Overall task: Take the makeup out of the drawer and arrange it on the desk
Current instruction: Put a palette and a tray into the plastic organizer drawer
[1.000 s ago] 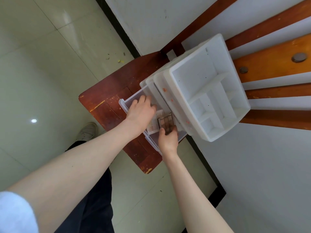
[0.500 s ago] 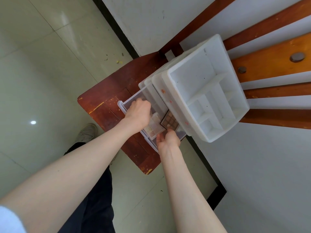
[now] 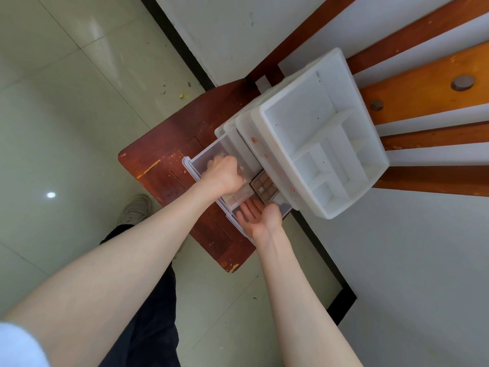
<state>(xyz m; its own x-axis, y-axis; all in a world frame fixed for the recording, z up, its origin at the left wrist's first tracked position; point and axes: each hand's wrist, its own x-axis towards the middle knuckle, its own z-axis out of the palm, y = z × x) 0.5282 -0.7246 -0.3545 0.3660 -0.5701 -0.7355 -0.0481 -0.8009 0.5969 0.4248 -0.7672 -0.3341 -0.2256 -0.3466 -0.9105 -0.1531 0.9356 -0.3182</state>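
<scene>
Reaching into a clear plastic drawer (image 3: 201, 161), both bare hands are seen from above. The drawer is pulled out toward the left from the bottom of a white plastic organizer (image 3: 317, 133), which stands on a small reddish-brown wooden desk (image 3: 158, 170) set against a white wall. The left hand (image 3: 225, 174) is held knuckles up inside the drawer with its fingers curled downward; what, if anything, is gripped beneath them cannot be told, since the fingertips are hidden by the back of the hand. Just to the near right of it, the right hand (image 3: 260, 215) is turned palm up at the drawer's near end, its fingers relaxed and nearly straight, with nothing held in it. Between the two hands, inside the drawer, an eyeshadow palette (image 3: 263, 186) with brown and pink pans is seen lying flat, partly tucked under the organizer's overhanging top tray. Beside the palette, closer to the left hand, a pale clear-cased makeup item (image 3: 239, 196) is seen, too blurred for its kind to be told. The organizer's top tray is divided into several compartments. On the tiled floor (image 3: 66, 102) to the left, a light shoe (image 3: 135, 209) and dark trousers (image 3: 148, 321) are visible.
</scene>
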